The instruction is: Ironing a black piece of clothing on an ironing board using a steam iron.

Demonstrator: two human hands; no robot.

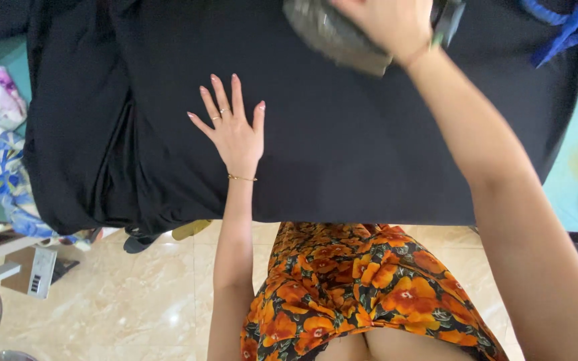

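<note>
Pressing one black garment (342, 147), left hand (234, 130) lies spread; right hand's (386, 23) grip clasps one iron (336, 37).

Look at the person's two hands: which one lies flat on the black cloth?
The left hand, fingers spread on the black cloth. The right hand grips an iron instead.

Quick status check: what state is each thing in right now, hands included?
Left hand: open, fingers spread, flat on the black garment.
Right hand: closed around the iron's top.
Iron: blurred, over the garment's far edge; contact cannot be told.
Black garment: spread flat across the board, left part bunched and hanging over the edge.
Blue cord: loose at the far right corner.
</note>
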